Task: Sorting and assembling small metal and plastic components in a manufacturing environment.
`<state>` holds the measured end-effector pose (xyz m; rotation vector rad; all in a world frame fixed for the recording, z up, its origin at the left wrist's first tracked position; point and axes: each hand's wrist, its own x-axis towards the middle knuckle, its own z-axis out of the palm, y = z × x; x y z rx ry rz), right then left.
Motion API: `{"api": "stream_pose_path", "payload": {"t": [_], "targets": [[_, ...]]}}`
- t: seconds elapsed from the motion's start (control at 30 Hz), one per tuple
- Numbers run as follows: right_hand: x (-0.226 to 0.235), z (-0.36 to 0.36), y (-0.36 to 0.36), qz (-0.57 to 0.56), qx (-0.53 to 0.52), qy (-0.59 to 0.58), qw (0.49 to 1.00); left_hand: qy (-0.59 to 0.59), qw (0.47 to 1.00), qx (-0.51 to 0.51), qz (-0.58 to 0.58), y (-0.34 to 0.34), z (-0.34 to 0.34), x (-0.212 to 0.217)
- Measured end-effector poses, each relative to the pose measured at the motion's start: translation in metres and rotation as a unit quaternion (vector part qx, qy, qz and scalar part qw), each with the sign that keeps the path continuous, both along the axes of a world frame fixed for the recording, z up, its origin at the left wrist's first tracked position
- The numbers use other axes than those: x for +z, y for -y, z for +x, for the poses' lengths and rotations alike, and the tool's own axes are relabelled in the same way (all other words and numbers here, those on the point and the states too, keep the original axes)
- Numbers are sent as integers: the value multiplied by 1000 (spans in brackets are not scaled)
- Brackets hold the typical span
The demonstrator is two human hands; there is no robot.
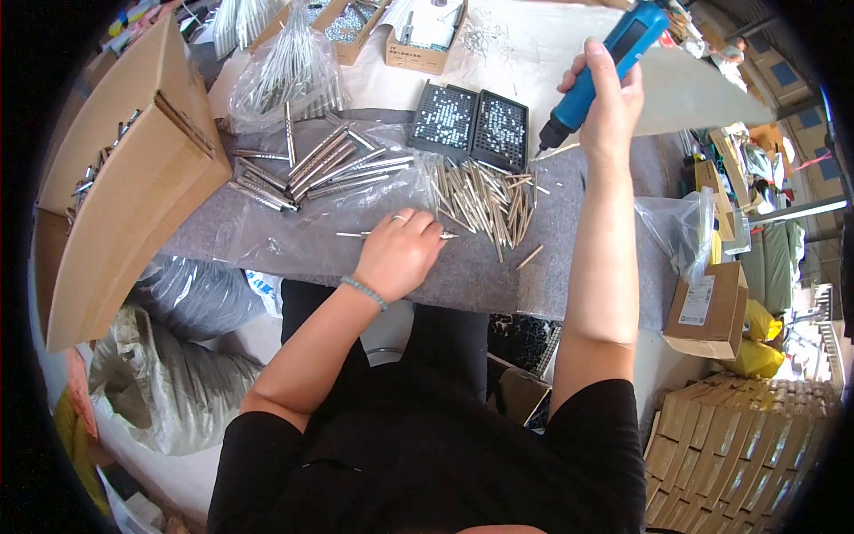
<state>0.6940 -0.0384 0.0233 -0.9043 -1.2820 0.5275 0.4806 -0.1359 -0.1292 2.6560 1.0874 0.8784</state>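
Observation:
My left hand [400, 254] is closed low over the grey work cloth, its fingers curled around a thin metal rod [351, 234]; the rod's ends stick out on both sides of the hand. Raised at the right, my right hand [612, 107] grips a blue cordless screwdriver [594, 82] with a black nose pointing down and left. Below that tip lies a loose pile of slim brass-coloured rods [485, 203]. Behind the pile are two black perforated trays [501, 131] holding many small silver pieces. Thicker silver metal tubes [320, 165] lie on clear plastic left of the pile.
An open cardboard box [133, 205] with metal parts stands at the left edge. Behind the tubes sits a clear bag of long thin rods [289, 80]. A small parts box [418, 58] is at the back. Another carton [709, 311] and stacked cardboard [738, 449] are at right.

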Motion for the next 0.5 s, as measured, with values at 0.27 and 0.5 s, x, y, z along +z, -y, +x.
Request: {"api": "stream_pose_path", "payload": {"t": [0.27, 0.5], "targets": [[-47, -4, -27, 32, -67, -23, 997, 38, 999, -11, 3, -5, -4, -8], [-62, -10, -35, 30, -96, -16, 995, 51, 998, -21, 0, -7, -7, -7]]}}
